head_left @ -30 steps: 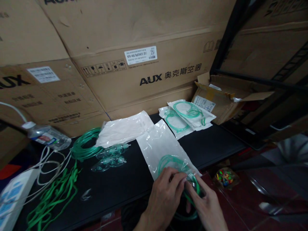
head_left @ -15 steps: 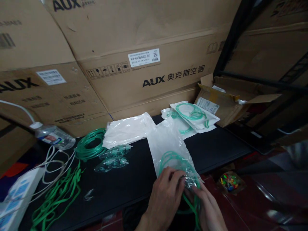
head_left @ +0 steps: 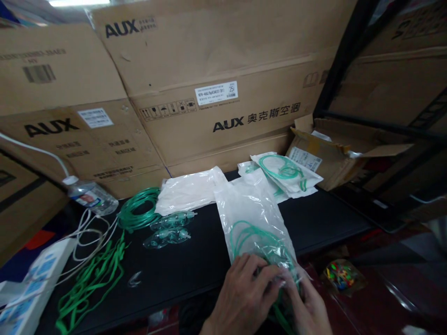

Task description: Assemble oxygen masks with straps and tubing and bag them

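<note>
A white-backed clear plastic pouch point(head_left: 252, 195) lies toward me over the table's front edge, with a loose coil of green tubing point(head_left: 244, 228) in it. At its near end my left hand point(head_left: 240, 291) has its fingers curled over the tubing and film. My right hand point(head_left: 309, 304) pinches the pouch's near right side, thumb and fingers close to the left fingertips. Between the hands the clear film is crumpled, and green tubing hangs below. What the fingertips touch is partly hidden.
Left of the pouch are two clear masks point(head_left: 169, 237), a coil of green tubing point(head_left: 134, 214), green straps point(head_left: 92, 284), a bottle point(head_left: 92, 195) and a power strip point(head_left: 44, 284). Behind lie white pouches point(head_left: 188, 188), filled pouches point(head_left: 284, 172) and an open carton point(head_left: 335, 149).
The view has tilted up and to the left. My hands have shifted slightly right and lower along the pouch, and more of the tubing now lies under its film.
</note>
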`<state>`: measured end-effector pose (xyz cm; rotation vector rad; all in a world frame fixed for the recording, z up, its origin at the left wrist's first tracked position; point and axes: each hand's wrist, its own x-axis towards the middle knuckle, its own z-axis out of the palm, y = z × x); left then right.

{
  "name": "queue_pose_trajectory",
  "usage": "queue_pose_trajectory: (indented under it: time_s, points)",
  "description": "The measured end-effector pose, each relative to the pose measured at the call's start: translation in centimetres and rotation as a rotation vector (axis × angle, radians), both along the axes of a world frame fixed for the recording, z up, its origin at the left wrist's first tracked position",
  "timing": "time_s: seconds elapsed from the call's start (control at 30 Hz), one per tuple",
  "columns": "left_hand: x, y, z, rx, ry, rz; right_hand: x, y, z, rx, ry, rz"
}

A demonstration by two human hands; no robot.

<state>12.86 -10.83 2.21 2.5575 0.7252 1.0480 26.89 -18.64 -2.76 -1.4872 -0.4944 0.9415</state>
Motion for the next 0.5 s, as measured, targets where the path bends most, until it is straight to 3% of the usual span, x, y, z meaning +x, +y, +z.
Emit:
queue_pose_trajectory:
  time_s: [0.17,0.3,0.5]
  points:
    - [-2.0,0.1,-1.5,0.003,0.006,0.142,-1.2,0.9,0.5,0.078,0.337,-0.019]
    - [-1.3,-0.7,-2.7,0.017,-0.021,0.206,-1.7,1.8,0.4,0.048,0.542,-0.133]
    - [0.2,-0.3,-3.5,-0.133,0.070,0.288,-0.9,1.5,2.0,0.052,0.803,-0.008]
